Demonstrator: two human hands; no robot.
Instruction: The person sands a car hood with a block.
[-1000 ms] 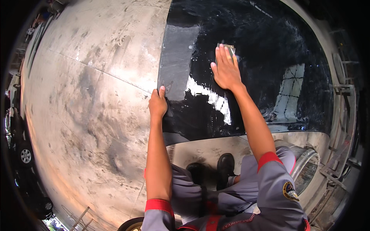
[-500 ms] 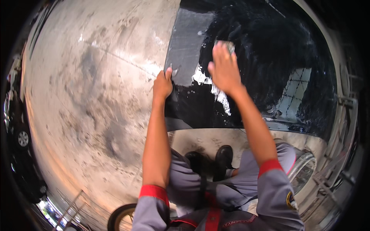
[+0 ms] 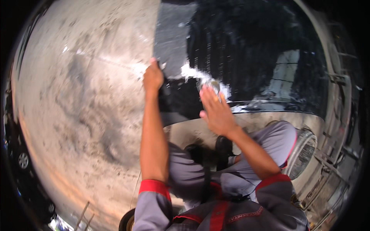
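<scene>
A large, glossy black car body panel (image 3: 246,50), wet and streaked, lies in front of me. Along its left side runs a dull grey strip (image 3: 172,36). My left hand (image 3: 153,76) is closed on the panel's left edge; its underside fingers are hidden. Pressed to the panel near its close edge, my right hand (image 3: 217,109) lies with fingers stretched over a small flat pad (image 3: 214,84). Only a blurred bit of the pad shows past the fingertips, so its exact kind is unclear. White glare and wet streaks (image 3: 190,72) surround it.
Stained concrete floor (image 3: 92,111) spreads to the left, with a black car (image 3: 29,173) at the far left rim. By my right knee stands a round-rimmed object (image 3: 304,154). Metal framework (image 3: 341,81) lines the right side. Part of a wheel (image 3: 126,220) shows at the lower edge.
My right hand has slid the pad toward me, from the middle of the panel to near its close edge. My left hand stays on the left edge. The whole view has shifted slightly.
</scene>
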